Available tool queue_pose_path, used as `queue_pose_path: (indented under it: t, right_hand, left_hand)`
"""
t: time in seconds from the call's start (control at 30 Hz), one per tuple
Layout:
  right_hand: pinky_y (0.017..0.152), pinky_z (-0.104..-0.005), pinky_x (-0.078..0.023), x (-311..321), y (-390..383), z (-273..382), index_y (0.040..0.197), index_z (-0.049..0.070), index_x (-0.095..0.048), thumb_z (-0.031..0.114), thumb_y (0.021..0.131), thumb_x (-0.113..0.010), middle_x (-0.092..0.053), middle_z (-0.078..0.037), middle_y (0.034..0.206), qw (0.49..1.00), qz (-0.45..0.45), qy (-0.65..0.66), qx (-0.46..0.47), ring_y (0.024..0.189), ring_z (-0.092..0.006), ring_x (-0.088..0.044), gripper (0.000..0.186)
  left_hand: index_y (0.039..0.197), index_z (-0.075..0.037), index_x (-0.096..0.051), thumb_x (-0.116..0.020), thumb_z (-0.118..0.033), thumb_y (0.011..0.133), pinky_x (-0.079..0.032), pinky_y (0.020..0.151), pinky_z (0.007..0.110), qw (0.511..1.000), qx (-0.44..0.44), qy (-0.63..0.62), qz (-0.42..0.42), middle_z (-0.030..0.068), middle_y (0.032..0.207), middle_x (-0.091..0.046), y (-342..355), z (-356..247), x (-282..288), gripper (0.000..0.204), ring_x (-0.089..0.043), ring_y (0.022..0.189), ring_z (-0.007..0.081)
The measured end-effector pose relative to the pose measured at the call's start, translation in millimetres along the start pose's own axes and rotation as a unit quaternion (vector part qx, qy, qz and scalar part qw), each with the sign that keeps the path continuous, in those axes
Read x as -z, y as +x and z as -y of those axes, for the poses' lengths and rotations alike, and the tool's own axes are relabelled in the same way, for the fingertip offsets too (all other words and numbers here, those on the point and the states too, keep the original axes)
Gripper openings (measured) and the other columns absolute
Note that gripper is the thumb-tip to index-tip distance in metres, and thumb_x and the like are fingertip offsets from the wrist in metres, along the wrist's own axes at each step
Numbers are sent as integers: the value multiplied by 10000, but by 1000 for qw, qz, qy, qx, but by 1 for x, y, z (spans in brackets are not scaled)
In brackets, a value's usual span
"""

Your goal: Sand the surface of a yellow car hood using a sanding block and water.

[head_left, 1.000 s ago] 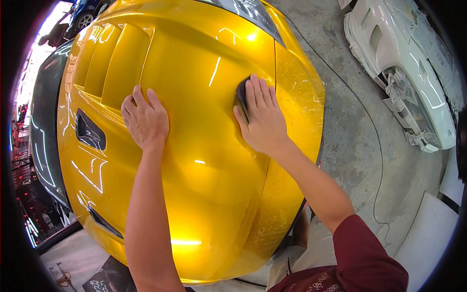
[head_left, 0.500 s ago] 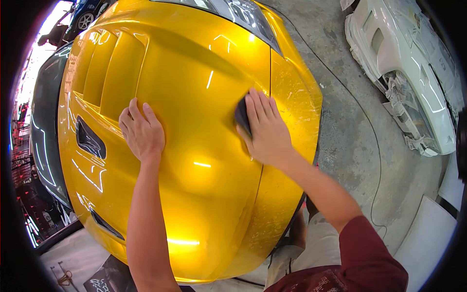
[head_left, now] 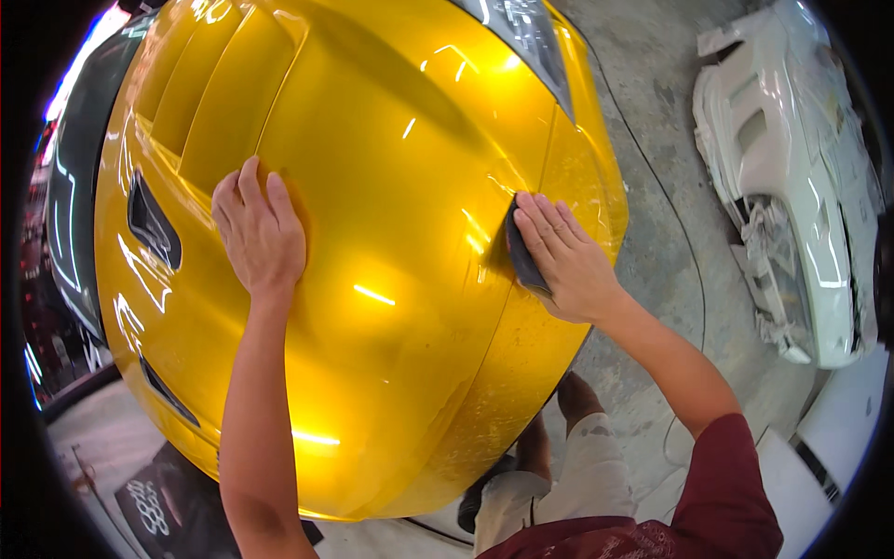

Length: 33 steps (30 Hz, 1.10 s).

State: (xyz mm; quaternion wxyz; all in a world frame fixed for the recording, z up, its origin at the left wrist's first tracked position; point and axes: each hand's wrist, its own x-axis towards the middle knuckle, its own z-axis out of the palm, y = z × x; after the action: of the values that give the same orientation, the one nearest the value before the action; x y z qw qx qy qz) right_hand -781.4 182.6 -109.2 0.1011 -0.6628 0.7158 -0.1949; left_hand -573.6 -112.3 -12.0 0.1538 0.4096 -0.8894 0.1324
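Observation:
A glossy yellow car hood [head_left: 372,233] fills the middle of the view. My left hand [head_left: 263,228] rests on it with nothing in its grasp, fingers bent a little and apart, just below the raised louvres [head_left: 219,84]. My right hand [head_left: 568,256] presses a dark, flat pad [head_left: 524,253] against the hood close to the seam by the yellow front bumper [head_left: 559,289]. The pad's underside is hidden, and its exact kind is unclear. Small whitish specks and streaks show on the bumper's surface. A headlight [head_left: 526,42] sits beyond my right hand.
A white car bumper [head_left: 782,186], partly wrapped in clear film, lies on the concrete floor [head_left: 652,84] at right. A thin black cable [head_left: 659,177] runs between it and the car. White panels [head_left: 843,410] lie at lower right. The dark windshield [head_left: 79,196] borders the hood at left.
My right hand and the pad have slid rightward and slightly nearer, onto the seam beside the bumper. My left hand stays on the hood near the louvres. The whole view has tilted somewhat.

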Motion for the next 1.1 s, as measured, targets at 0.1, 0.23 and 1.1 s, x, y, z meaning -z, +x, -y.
queue_pose_path:
  t: [0.1,0.23,1.1]
  right_hand:
    - [1188,-460,-234,20,41,5,1464,-64,-304,283,864,-587,-309,-216,1554,1000,-5,-18,21,1438,-375,-306,749]
    - [1182,-493,-224,13,31,4,1472,-63,-294,279,863,-582,-300,-233,1555,1000,-6,7,25,1440,-403,-290,755]
    - [1191,-538,-146,8,61,62,1469,-114,-242,257,1006,-452,-230,-321,1547,985,-76,43,-149,1446,-465,-215,630]
  left_hand:
    - [1308,-69,-531,-444,-330,1017,-339,1075,438,1000,1,-4,-24,172,1269,-485,-2,10,-2,400,-425,1237,351]
    - [1301,-80,-542,-456,-347,1010,-343,1067,439,999,17,9,-28,170,1269,-487,-1,10,3,405,-427,1234,355]
    - [1235,-34,-594,-392,-349,995,-288,1122,473,993,54,-34,-96,265,1243,-541,5,-9,4,445,-465,1227,390]
